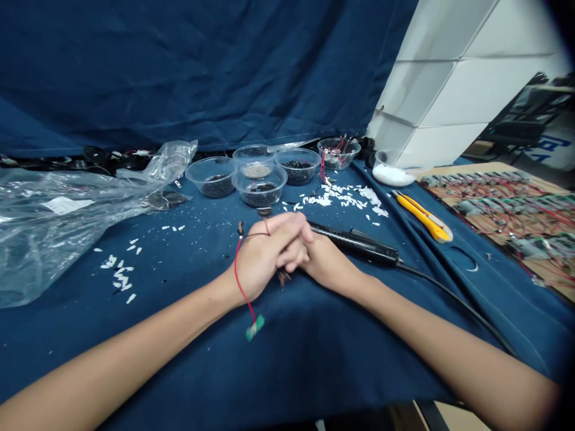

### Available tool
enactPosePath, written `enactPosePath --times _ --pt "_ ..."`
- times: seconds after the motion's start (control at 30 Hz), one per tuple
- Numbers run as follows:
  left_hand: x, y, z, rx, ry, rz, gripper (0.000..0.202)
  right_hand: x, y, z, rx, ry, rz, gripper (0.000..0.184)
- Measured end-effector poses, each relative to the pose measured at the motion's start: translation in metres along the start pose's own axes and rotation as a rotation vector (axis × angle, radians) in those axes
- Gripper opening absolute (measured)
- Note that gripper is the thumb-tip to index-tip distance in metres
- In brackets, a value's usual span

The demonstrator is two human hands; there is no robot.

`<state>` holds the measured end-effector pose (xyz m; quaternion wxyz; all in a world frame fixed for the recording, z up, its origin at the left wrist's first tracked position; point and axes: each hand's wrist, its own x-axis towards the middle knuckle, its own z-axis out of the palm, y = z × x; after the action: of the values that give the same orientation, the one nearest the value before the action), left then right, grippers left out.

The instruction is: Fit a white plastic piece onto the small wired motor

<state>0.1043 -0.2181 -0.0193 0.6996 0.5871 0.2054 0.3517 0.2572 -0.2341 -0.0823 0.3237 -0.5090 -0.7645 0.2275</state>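
Observation:
My left hand (260, 254) and my right hand (314, 254) are pressed together above the cloth, fingers closed and overlapping. A thin red wire (240, 281) hangs over the outer side of my left hand, with a small green circuit board (255, 328) dangling at its lower end. From the wire's top, by a small dark piece (241, 228), a black lead crosses my left hand towards the fingers. Beneath the hands, a small brownish piece (283, 278) shows, blurred. What the fingertips grip is hidden. Behind my right hand lies a black corded tool (359, 242).
Clear bowls of small parts (259, 185) stand at the back. White bits (336, 197) are scattered on the blue cloth (179, 359). A yellow cutter (422, 216) and a board of wired circuits (552, 263) are at the right, a plastic bag (58, 233) at the left.

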Motion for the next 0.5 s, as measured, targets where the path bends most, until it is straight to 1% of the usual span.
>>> enactPosePath --times 0.07,0.13,0.17,0.27,0.4,0.5 --pt "0.009 -0.012 -0.009 -0.089 0.109 0.033 0.046 0.002 0.0 0.001 -0.072 0.004 0.013 0.005" --pt "0.016 -0.018 -0.017 -0.113 0.159 0.029 0.055 0.004 -0.001 0.002 -0.118 0.005 0.039 0.008" --pt "0.019 -0.02 -0.02 -0.106 0.173 0.026 0.056 0.004 -0.001 0.002 -0.125 0.003 0.053 0.009" --pt "0.023 -0.023 -0.025 -0.028 0.205 0.039 0.051 0.004 -0.004 0.002 -0.124 -0.002 0.082 0.011" --pt "0.023 -0.03 -0.028 0.237 0.218 0.123 0.029 0.003 -0.004 0.002 -0.126 -0.014 0.084 0.004" --pt "0.019 -0.037 -0.03 0.407 0.196 0.174 0.028 0.002 -0.003 0.002 -0.157 -0.011 0.081 0.001"
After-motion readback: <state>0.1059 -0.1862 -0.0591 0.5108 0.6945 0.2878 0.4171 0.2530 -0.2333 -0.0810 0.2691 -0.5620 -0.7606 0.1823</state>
